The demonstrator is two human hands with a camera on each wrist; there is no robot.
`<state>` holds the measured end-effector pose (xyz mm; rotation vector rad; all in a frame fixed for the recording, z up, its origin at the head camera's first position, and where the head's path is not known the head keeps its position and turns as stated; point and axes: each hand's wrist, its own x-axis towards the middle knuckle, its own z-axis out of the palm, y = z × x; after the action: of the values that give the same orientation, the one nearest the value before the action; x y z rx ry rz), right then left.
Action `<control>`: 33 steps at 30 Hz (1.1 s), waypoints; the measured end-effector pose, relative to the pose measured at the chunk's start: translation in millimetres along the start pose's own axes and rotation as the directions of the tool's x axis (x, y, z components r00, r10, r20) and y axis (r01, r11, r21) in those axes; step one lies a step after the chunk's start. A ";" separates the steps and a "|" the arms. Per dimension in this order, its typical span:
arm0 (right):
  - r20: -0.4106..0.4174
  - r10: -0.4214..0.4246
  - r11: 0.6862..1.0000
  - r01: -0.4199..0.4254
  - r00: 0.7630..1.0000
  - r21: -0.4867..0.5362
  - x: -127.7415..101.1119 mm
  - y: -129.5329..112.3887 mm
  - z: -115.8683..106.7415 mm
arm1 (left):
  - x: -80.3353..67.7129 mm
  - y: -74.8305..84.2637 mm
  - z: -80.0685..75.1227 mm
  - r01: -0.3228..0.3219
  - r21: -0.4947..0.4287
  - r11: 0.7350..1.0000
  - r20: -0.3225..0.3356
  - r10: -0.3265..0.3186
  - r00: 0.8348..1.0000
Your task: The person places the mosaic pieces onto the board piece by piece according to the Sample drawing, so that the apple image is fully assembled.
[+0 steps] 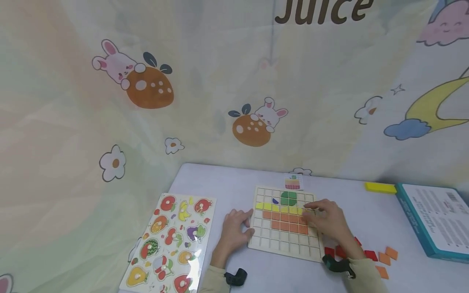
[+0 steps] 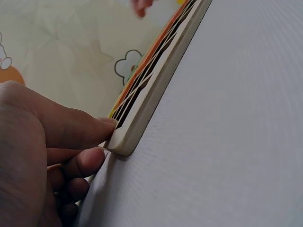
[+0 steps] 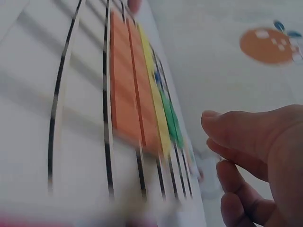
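- Head view: I see my left hand (image 1: 234, 228) at nine o'clock of the wooden grid board (image 1: 283, 221), fingers lightly bent, fingertips touching its left edge.
- My right hand (image 1: 327, 221) lies over the board's three o'clock side, fingers fairly straight across the orange tiles (image 1: 286, 221); I cannot tell whether it holds a tile.
- On the board, a yellow row (image 1: 278, 208) runs above the orange block, with a green piece (image 1: 288, 198) at twelve o'clock.
- Loose red and orange tiles (image 1: 377, 256) lie on the white table (image 1: 227, 183) at four o'clock of the board.
- A fruit peg puzzle (image 1: 170, 242) sits at nine o'clock of my left hand; a teal box (image 1: 434, 221) and a yellow block (image 1: 380, 187) sit toward two o'clock.
- Left wrist view: my left hand (image 2: 42, 156) meets the board's rounded corner (image 2: 125, 142), thumb and one finger pressing its edge, the other fingers curled.
- Right wrist view: blurred. My right hand (image 3: 255, 161) hovers at four o'clock, fingers loosely bent, nothing visibly held, above the board (image 3: 80, 118) with its orange, yellow and green strips.
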<state>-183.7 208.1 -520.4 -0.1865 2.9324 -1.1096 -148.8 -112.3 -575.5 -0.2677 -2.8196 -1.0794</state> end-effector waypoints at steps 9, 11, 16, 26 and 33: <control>0.137 0.218 0.964 -0.191 0.966 -0.182 -43.1 83.8 -80.5 | -1.1 1.7 -2.8 0.028 -0.001 1.000 0.010 -0.028 1.000; 0.170 0.205 0.964 -0.169 0.964 -0.205 -52.0 102.0 -91.4 | -0.6 2.5 -3.0 0.033 -0.003 0.999 0.010 -0.032 0.999; 0.212 0.155 0.961 -0.097 0.965 -0.260 -72.3 128.2 -106.4 | 0.1 1.8 -0.9 0.034 -0.002 0.999 0.009 -0.034 0.999; 0.297 0.237 0.959 -0.174 0.925 -0.224 -88.4 145.8 -109.7 | -2.6 -0.6 0.8 -0.003 -0.005 1.000 -0.014 0.003 1.000; 0.279 0.272 0.946 -0.202 0.921 -0.254 -86.5 147.5 -106.1 | -1.0 -0.1 -0.3 0.023 0.001 1.000 0.017 -0.023 1.000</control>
<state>-118.7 397.4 -541.6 0.0005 2.6946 -0.6516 -147.8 -112.7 -575.6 -0.2457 -2.8447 -1.0861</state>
